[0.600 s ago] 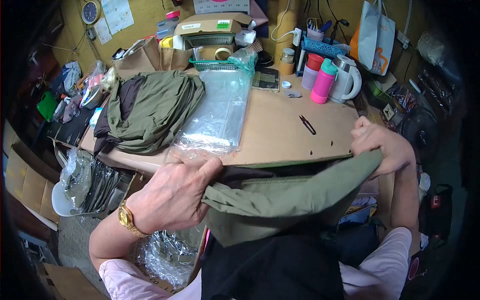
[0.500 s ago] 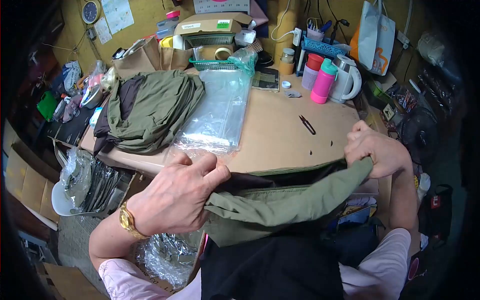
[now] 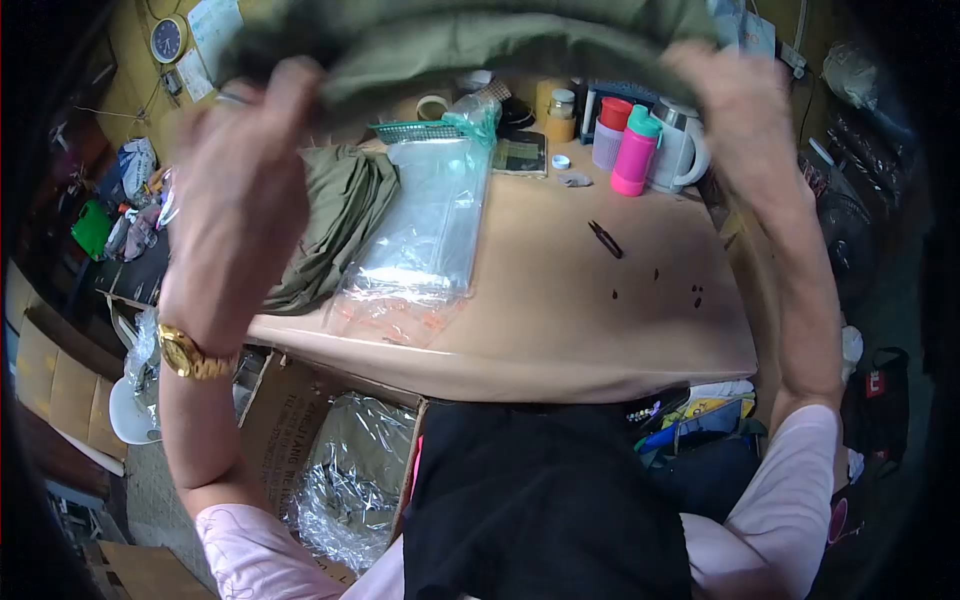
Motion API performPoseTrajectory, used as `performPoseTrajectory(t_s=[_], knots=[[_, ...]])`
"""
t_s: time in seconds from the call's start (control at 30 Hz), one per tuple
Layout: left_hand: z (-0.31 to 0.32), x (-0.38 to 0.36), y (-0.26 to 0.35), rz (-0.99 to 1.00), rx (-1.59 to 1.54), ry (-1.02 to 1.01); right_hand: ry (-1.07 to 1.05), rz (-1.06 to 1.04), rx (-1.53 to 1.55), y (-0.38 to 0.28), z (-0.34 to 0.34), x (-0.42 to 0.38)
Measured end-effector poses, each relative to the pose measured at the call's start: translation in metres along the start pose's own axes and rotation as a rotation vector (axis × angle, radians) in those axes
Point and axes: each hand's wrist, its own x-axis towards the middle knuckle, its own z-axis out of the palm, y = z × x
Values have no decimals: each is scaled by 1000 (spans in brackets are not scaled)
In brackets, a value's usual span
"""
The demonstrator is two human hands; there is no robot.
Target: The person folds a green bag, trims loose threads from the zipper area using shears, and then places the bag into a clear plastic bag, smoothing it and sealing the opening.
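two hands, fingers curled around opposite ends, hold up an olive fabric piece (image 3: 500,45), its long axis running from left hand (image 3: 240,190) to right hand (image 3: 740,115); the blurred left is nearer the crumpled olive fabric pile (image 3: 345,215) toward the worktop's (image 3: 560,330) left edge.

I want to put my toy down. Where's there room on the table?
Between the clear plastic and black snips, down to the table's front edge; also right of the snips. It's crowded left, with green fabric, and behind, by the pink bottle and kettle.
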Motion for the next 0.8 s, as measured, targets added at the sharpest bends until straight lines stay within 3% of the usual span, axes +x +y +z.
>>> performPoseTrajectory(t_s=[0.03, 0.07, 0.1, 0.13, 0.17, 0.2, 0.23, 0.27, 0.3, 0.37, 0.43, 0.47, 0.5, 0.53, 0.57, 0.6, 0.67, 0.73, 0.77, 0.8], knots=[[-7, 3, -1, -69, -61, -117, -307, 112, 93, -10, -7, 8], [-9, -1, 25, 87, 58, -530, -839, -224, 144, -21, -5, 13], [-6, 2, 30, 403, -41, -981, -844, -223, 149, -23, 3, 7], [-1, -6, 22, 489, -321, -845, -858, -252, 251, -18, 13, 5], [6, -7, 20, 325, -185, -759, -870, -283, 351, -10, 26, 3], [6, -3, 16, 115, -166, -623, -475, -206, 658, 8, 51, -2], [6, -1, 12, -89, -152, -491, -365, -66, 586, 12, 38, 8], [7, -8, 1, -62, -231, -143, -40, -80, 517, 10, 42, 9], [2, -7, -1, -147, -205, -83, 283, -91, 441, 8, 46, 9], [-3, -19, -2, -136, -172, 216, 282, -122, 411, -1, 43, -3], [-7, -39, 11, -212, -174, 26, 295, -203, 344, -15, 38, -20], [1, -47, 17, -245, -279, -144, 79, -179, 410, -22, 38, -34], [18, -60, 31, -239, -289, -189, -137, -153, 473, -26, 40, -45], [48, -72, 40, -82, -204, -119, -286, -297, 716, -21, 52, -50], [63, -75, 61, -147, -337, -309, -436, -441, 959, -14, 74, -59], [83, -75, 77, -201, -450, -522, -409, -425, 1415, -8, 110, -73], [131, -89, 106, -179, -541, -599, -277, 176, 1623, 14, 178, -94], [141, -98, 123, -150, -636, -594, -213, 440, 1296, 16, 258, -105], [139, -99, 127, -125, -640, -569, -221, 446, 1294, 9, 291, -109], [136, -97, 127, -102, -669, -499, -313, 403, 878, -3, 321, -110]])
